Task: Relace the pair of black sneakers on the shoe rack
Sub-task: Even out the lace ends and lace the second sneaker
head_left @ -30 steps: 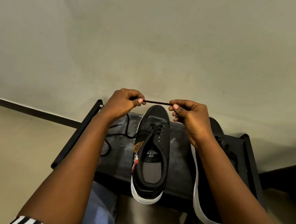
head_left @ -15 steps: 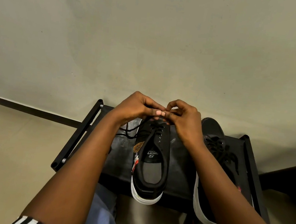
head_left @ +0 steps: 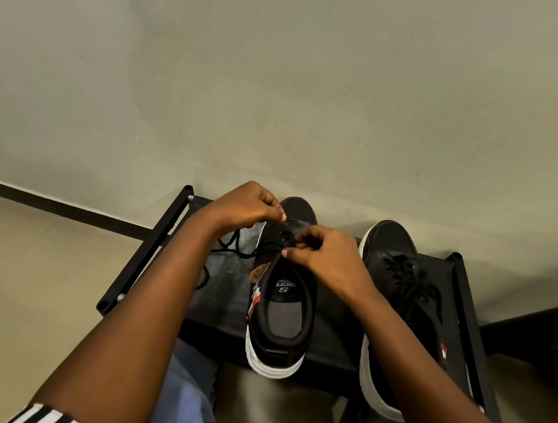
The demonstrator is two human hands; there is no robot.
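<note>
Where right hand (head_left: 321,257) overlaps sneaker (head_left: 280,315), lace (head_left: 235,253) path unclear

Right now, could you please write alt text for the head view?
A left hand and right hand pinch a lace over the front eyelets of a black sneaker on a shoe rack. A second, laced sneaker stands to its right.

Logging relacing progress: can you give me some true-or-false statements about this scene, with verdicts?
1. The left hand and right hand are both at the middle sneaker's front eyelets. True.
2. The right sneaker has no lace. False: it is laced.
3. Loose lace trails on the shoe rack left of the middle sneaker. True.
4. The sneakers stand on the floor. False: both are on the rack.
</note>
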